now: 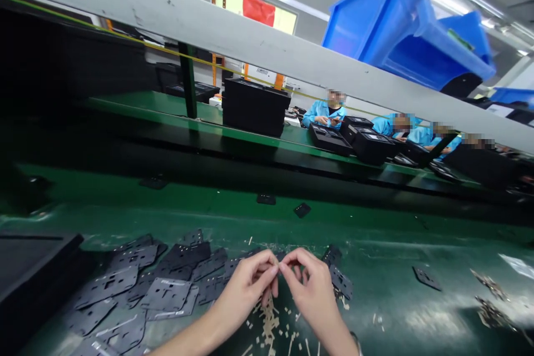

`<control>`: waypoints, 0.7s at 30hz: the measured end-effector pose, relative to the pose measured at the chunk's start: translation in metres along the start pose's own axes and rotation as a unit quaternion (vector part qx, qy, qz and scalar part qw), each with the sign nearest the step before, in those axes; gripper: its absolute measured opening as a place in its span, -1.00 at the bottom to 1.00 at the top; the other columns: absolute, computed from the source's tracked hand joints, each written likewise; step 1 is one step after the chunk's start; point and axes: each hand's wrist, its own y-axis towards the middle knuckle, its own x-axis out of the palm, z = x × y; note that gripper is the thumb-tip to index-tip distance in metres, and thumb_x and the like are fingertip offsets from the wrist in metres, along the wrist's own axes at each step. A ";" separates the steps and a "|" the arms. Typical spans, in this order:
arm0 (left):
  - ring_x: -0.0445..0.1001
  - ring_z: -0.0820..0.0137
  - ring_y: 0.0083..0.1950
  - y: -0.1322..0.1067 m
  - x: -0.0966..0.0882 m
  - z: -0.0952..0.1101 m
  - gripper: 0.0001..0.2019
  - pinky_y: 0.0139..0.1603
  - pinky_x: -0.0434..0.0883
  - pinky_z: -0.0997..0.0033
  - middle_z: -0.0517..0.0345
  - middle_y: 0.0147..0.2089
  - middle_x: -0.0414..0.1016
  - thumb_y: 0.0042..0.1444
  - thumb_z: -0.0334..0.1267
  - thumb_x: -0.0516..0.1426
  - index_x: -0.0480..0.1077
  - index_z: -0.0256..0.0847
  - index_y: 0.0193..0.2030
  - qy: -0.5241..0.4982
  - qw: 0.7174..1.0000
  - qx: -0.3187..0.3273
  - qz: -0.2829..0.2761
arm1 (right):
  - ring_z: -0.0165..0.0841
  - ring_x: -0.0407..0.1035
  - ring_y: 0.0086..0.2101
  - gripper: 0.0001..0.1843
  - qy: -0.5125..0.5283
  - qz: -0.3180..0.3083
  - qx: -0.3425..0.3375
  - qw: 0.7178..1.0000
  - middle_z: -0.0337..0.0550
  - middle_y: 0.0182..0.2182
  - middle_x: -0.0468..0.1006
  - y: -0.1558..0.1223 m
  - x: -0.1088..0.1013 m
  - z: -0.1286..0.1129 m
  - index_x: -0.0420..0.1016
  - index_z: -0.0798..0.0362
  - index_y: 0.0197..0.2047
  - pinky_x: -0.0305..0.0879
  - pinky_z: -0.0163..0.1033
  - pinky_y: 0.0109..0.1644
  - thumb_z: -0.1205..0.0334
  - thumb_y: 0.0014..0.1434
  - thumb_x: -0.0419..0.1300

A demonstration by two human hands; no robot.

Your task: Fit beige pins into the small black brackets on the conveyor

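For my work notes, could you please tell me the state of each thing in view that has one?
Left hand: thumb and fingertip pinched; whether anything is held, unclear.
Right hand: likewise pinched.
Dark plates: loose, overlapping heap.
Lone plate: lying apart, at right.
Tan pieces: scattered on the green table.
Blue bins: resting on the shelf.
Tall black box: standing; open or closed, unclear.

blue bins (367,22) sit on a long grey shelf (250,44).

The green worktop (387,278) bears scattered black plates (167,295), small pale scraps (269,322) and brownish clusters (494,312) at right.
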 end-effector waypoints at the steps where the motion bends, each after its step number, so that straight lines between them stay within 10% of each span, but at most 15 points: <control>1: 0.21 0.56 -0.63 -0.002 0.000 0.002 -0.70 -0.57 0.17 0.58 0.25 -0.56 0.32 0.20 -0.06 0.01 0.28 -0.29 -0.37 0.021 1.000 0.002 0.004 | -0.43 0.20 -0.56 -0.89 -0.012 0.014 -0.018 1.000 -0.26 -0.56 0.41 -0.001 -0.001 -0.001 0.42 0.06 -0.46 0.11 -0.35 -0.50 0.32 0.10 0.17; 9: 0.23 0.49 -0.52 -0.008 -0.002 0.010 -0.70 -0.46 0.18 0.54 0.23 -0.54 0.29 0.25 -0.18 -0.05 0.36 -0.28 -0.39 0.189 0.979 0.057 0.042 | -0.33 0.33 -0.38 -0.82 -0.091 0.071 -0.213 0.970 -0.10 -0.41 0.51 -0.012 -0.005 -0.009 0.48 0.09 -0.25 0.28 -0.26 -0.33 0.46 0.18 0.08; 16: 0.23 0.47 -0.50 -0.010 -0.004 0.019 -0.69 -0.43 0.19 0.52 0.20 -0.54 0.31 0.23 -0.20 -0.03 0.35 -0.28 -0.46 0.211 0.974 0.070 0.028 | -0.32 0.34 -0.41 -0.84 -0.110 0.072 -0.234 0.963 -0.08 -0.45 0.51 -0.014 -0.006 -0.011 0.47 0.12 -0.32 0.29 -0.24 -0.37 0.48 0.14 0.08; 21: 0.16 0.54 -0.64 -0.010 -0.006 0.018 -0.70 -0.59 0.14 0.57 0.25 -0.62 0.29 0.18 -0.07 0.02 0.34 -0.30 -0.37 0.035 0.999 -0.002 0.002 | -0.37 0.35 -0.46 -0.85 -0.034 0.063 -0.141 0.987 -0.17 -0.48 0.51 -0.006 -0.011 -0.006 0.49 0.05 -0.37 0.27 -0.28 -0.42 0.42 0.13 0.12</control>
